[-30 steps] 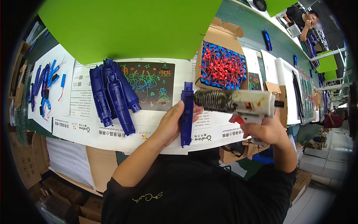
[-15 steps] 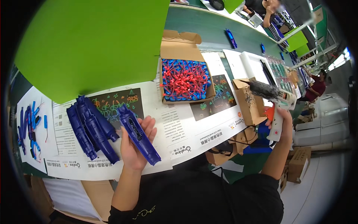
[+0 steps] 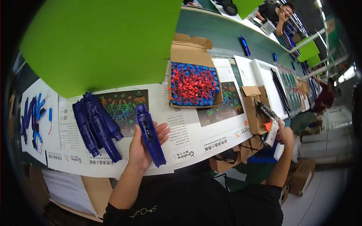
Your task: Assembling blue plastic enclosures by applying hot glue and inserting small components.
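My left hand (image 3: 140,153) lies palm up and supports a dark blue plastic shell (image 3: 155,150), its thumb along one side and its fingers beyond the other. Black material shows in the shell's hollow. At the right, my right hand (image 3: 286,136) grips a white glue gun (image 3: 271,132) with an orange trigger. The gun's dark, dirty front end is at a small open cardboard box (image 3: 250,107); whether it touches the box, I cannot tell. Several more blue shells (image 3: 98,130) lie stacked left of my left hand.
A cardboard box (image 3: 220,98) full of blue cells with red wires stands mid-table. Behind the shells rises a green panel (image 3: 102,45). Loose blue parts (image 3: 36,116) lie far left. A white foam tray (image 3: 260,69) and circuit boards (image 3: 288,79) are at right; a co-worker (image 3: 269,13) sits beyond.
My right hand has lowered the glue gun toward the small cardboard box. The shell in my left hand stands more upright in the picture, and the whole view has shifted slightly.
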Tool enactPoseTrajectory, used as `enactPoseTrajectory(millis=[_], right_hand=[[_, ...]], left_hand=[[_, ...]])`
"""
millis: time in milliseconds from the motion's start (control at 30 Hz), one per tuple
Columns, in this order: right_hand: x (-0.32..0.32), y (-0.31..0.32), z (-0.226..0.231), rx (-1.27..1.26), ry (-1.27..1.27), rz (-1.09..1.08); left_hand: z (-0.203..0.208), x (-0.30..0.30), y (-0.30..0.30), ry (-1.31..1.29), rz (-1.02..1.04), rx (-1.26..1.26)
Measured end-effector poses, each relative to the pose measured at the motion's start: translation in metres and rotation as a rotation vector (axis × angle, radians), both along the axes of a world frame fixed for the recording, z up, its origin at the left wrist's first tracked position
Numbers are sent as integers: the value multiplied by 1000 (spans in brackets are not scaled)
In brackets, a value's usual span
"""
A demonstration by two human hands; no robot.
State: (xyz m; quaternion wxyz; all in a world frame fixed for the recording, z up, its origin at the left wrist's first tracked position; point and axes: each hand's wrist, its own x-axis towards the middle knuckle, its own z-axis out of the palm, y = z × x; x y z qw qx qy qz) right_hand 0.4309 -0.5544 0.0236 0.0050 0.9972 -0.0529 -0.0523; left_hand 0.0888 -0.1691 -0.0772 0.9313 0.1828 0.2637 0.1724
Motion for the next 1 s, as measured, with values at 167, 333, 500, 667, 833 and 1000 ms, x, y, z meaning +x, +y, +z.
enactPoseTrajectory(millis=[167,333,500,667,833,1000], right_hand=[[-58,161,29,583,-155,697],[-55,242,-31,420,-34,964],[-58,250,-54,398,-195,1007],[-64,253,-52,393,-250,996],[-52,245,-39,642,-158,960],[-80,232,25,1031,-296,943]], left_hand=[[2,4,-1,56,-51,77],[-4,4,-2,54,-43,88],[0,6,-6,93,-25,133],[3,6,-8,93,-58,155],[-1,3,-4,85,-78,143],[-3,1,1,-30,-33,27]])
